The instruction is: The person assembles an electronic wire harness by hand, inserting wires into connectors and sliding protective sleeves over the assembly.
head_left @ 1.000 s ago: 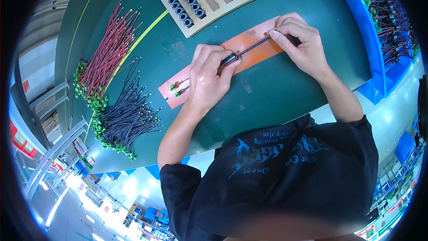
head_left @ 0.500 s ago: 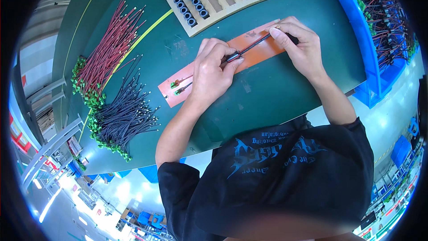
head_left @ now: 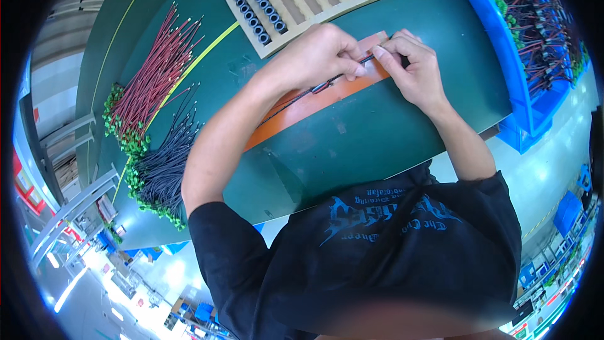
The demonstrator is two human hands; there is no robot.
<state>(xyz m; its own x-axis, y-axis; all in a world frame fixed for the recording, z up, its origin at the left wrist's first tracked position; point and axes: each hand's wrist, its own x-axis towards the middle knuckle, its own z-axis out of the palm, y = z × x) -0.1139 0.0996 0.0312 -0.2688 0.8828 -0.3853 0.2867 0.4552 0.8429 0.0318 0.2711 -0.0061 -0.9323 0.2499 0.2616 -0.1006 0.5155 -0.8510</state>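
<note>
Two hands, head view: both bare, close together over the far middle of a green tabletop (head_left: 377, 129).
Left hand (head_left: 324, 56): reaches in above the strip, fingers curled, thumb and fingertips at the wires; whether they grip or only touch, cannot tell.
Right hand (head_left: 412, 66): thumb and bent fingers pinched on the right end of the wires; very tips hidden.
Wire pair (head_left: 368, 58): dark with a trace of red, runs slantwise along the strip, from under the left forearm up to the right hand.
Dark sleeve piece (head_left: 321, 87): tube-like, on the wires, just left of the left hand's thumb.
Orange strip (head_left: 296, 113): flat under the work; left end covered by the forearm.
Far side: pale grooved tray (head_left: 362, 1), dark rings (head_left: 259, 6) in its left grooves.
Left side: red wires (head_left: 160, 53) heaped, black wires (head_left: 173, 164) nearer, both with green ends.
Right side: blue bin (head_left: 497, 44), finished-looking wire bundles (head_left: 547, 31) inside.
Step, judged: fingertip work at the wires' right end.
Next move, judged: calls for a firm right pinch, wires kept straight, sleeve undisturbed.
</note>
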